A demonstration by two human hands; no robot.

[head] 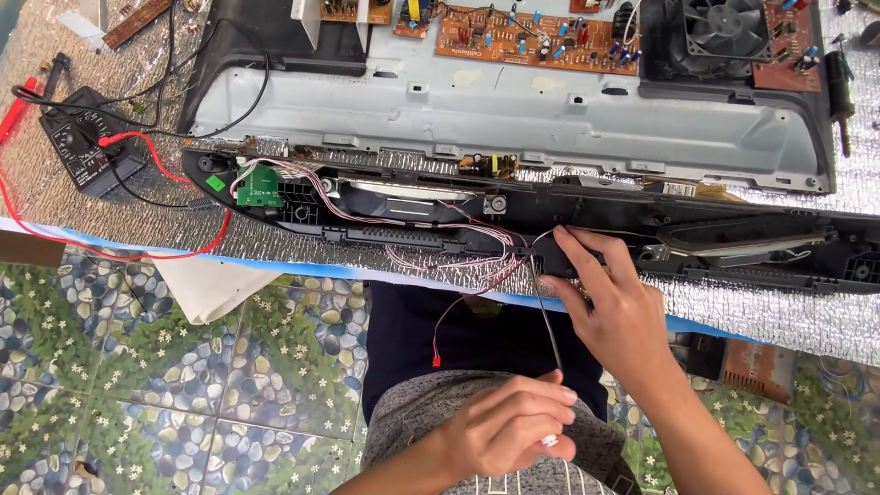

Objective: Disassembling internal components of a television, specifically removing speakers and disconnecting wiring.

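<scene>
A long black plastic frame [412, 225] lies across the foil-covered table edge. My right hand [600, 298] rests on it, fingertips pressing its lower rim near a bundle of pink and white wires [449, 247]. My left hand [509, 426] is down over my lap, shut on the handle end of a thin dark rod-like tool [546, 316]. The tool's tip reaches up to the frame just left of my right fingers. One thin red wire with a red plug [436, 360] dangles below the table edge.
A small green board [259, 186] sits in the frame's left end. Behind it lie a grey metal panel [513, 110], orange circuit boards [522, 37] and a black fan [729, 26]. A black meter [87, 147] with red leads stands at left. Patterned floor tiles [137, 385] lie below.
</scene>
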